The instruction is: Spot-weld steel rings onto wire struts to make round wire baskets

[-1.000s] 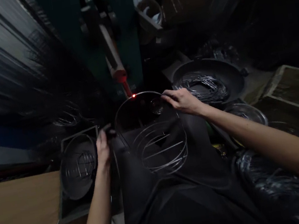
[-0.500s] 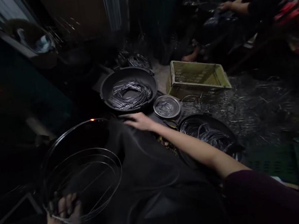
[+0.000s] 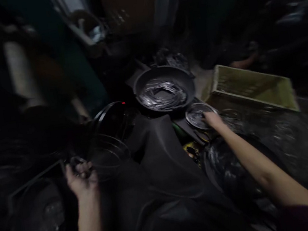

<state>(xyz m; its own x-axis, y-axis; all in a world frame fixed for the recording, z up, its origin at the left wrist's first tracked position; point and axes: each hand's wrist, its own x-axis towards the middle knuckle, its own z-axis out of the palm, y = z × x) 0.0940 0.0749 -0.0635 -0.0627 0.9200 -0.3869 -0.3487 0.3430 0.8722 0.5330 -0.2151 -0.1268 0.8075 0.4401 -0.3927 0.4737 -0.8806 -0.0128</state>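
Note:
At the lower left my left hand [image 3: 82,178] has its fingers curled round the edge of a thin wire frame [image 3: 110,153] with round hoops. My right hand [image 3: 211,119] reaches into a small metal bowl [image 3: 189,119] of short metal pieces; its fingertips are down in the bowl and smeared, so what they touch is hidden. Just behind, a large dark pan [image 3: 141,88] holds a ring of shiny wires [image 3: 154,96]. Dark cloth [image 3: 159,149] covers my lap between the two hands.
A yellow-green crate [image 3: 253,85] stands right of the pan. Beneath my right forearm is a dark basin [image 3: 228,166] with blurred contents. Another dark round container [image 3: 40,225] is at the lower left. A small red light [image 3: 123,103] glows beyond the wire frame.
My right hand has gone from the lap cloth's far edge to the small bowl. The wire frame in my left hand has tilted, and the whole view has shifted.

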